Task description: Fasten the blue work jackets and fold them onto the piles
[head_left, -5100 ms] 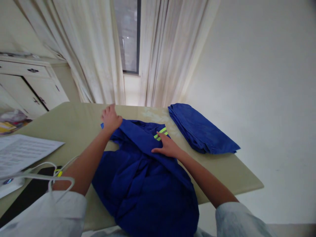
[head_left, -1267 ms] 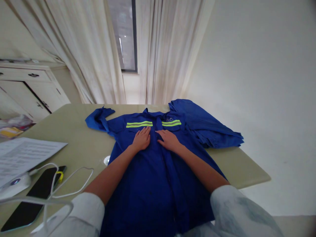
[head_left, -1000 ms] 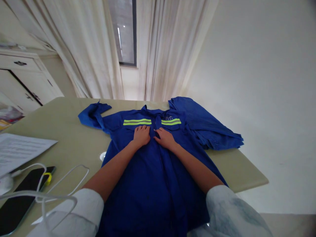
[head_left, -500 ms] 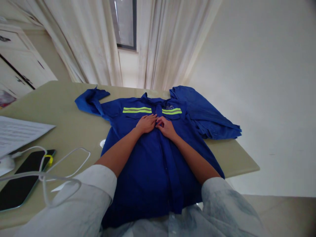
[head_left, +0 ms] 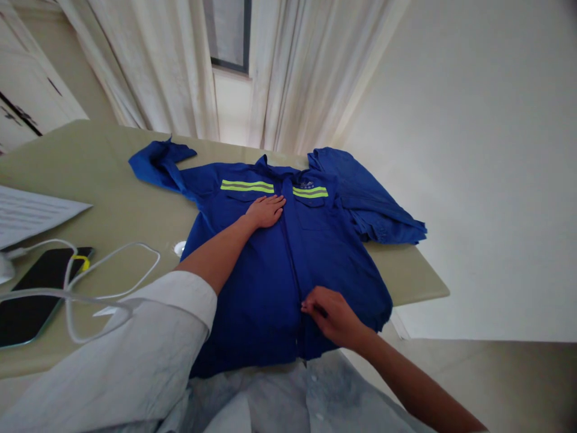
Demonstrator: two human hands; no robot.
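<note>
A blue work jacket (head_left: pixel 252 282) lies front side up, its collar towards the far side and yellow-and-grey reflective strips across the chest. My left hand (head_left: pixel 267 210) presses flat on the chest beside the front opening, fingers stretched out. Lower down, near the hem, my right hand (head_left: pixel 331 311) is closed in a pinch at the front opening. What sits between its fingertips is too small to make out. One sleeve (head_left: pixel 157 163) is bent on the left; the other sleeve (head_left: pixel 378 201) lies bunched on the right.
The jacket rests on a pale green table (head_left: pixel 103 180) whose right edge is close by. A black phone (head_left: pixel 31 294), a looping white cable (head_left: pixel 144 270) and a printed sheet (head_left: pixel 36 213) lie at left. Curtains (head_left: pixel 306 78) hang behind, and a white wall (head_left: pixel 487 180) stands at right.
My right hand has moved from the chest, beside my left hand, down along the front opening towards the hem. My left hand stays on the chest. The view has shifted slightly.
</note>
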